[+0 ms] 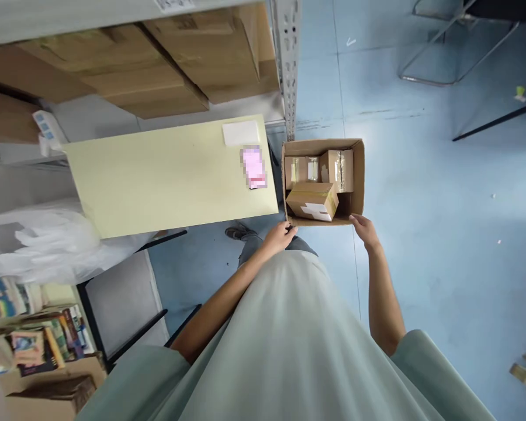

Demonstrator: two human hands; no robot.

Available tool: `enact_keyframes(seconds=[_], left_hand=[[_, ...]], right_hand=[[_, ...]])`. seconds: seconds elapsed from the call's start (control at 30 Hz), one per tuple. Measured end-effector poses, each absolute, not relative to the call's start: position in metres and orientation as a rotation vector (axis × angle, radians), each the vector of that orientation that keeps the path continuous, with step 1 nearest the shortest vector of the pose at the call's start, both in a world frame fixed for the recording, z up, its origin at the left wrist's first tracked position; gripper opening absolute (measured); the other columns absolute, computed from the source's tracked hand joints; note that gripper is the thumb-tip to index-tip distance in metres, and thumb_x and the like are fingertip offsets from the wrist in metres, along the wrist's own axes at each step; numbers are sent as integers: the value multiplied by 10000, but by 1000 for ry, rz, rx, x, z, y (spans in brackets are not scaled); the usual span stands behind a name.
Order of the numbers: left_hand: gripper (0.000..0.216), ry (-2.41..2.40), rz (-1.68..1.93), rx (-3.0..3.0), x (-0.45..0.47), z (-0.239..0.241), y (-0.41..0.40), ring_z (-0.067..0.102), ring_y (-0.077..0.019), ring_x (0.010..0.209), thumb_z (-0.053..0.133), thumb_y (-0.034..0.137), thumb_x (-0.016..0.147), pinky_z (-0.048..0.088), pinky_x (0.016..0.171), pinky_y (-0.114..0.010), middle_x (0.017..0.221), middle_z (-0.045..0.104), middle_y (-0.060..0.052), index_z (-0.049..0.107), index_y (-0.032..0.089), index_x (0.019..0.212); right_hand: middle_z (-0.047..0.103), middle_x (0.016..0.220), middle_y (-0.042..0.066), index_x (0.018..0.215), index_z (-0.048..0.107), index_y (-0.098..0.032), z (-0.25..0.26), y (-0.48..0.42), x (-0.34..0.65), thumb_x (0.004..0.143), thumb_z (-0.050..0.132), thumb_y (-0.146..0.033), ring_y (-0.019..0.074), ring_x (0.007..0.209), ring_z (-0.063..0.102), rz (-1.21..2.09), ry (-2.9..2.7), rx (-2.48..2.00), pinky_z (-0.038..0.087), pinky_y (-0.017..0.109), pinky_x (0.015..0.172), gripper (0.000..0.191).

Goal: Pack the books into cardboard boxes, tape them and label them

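I hold an open cardboard box (357, 175) out in front of me over the blue floor. My left hand (279, 235) grips its near left corner and my right hand (364, 229) grips its near right corner, fingers curled on the rim. Inside lie three small taped cardboard parcels (313, 200), one with a white label. My pale green shirt fills the lower middle of the view.
A pale yellow table (166, 175) with a white card and a pink item stands to the left. Behind it a metal shelf rack (287, 58) carries large cardboard boxes. White plastic bags, books and a chair lie at lower left. A metal chair frame (456, 47) stands at top right.
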State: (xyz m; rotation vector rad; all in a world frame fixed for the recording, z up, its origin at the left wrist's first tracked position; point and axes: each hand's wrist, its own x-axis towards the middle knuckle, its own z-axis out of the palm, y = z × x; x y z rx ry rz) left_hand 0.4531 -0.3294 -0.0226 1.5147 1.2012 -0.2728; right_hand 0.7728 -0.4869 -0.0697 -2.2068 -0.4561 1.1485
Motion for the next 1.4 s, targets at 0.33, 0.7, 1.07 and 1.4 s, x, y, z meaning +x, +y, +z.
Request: enact_keyframes(seconds=[0.33,0.7,1.07,1.4], left_hand=[[395,1084,147,1233,376,46,-325,731,-308,1384,628,543,1076,559,1209,-431,1383,813,-129,778,218,1244],[429,958,102,1198,319,66,-289,684,-321,1449,649,547,1072,501,1280,-456,1442,788,-131,762,194,1288],[427,811,-135,1245,379,37,-285,664,-323,1480,668,434,1089,488,1309,-495,1518,743,-166,720,165,1417],[466,1225,-127,1151,523,-101,-307,656,-312,1493,639,323,1096,491,1289,-451,1601,674,-211,647,126,1519]], right_hand=[[828,1356,187,1095,862,-193,-30,-384,713,800,837,-805,424,1388,718,1338,-874,-2050,481,602,1277,680],[831,1353,181,1200,848,-159,9,-378,648,944,764,-726,397,1356,742,1197,-894,-2114,574,550,1194,628],[878,1220,129,1169,859,-199,-19,-473,638,1025,679,-529,338,1167,826,1200,-642,-2274,625,462,1071,402],[863,1224,174,1129,850,-154,-151,-378,760,1075,694,-569,349,1243,798,1452,-710,-2644,577,370,1038,447]])
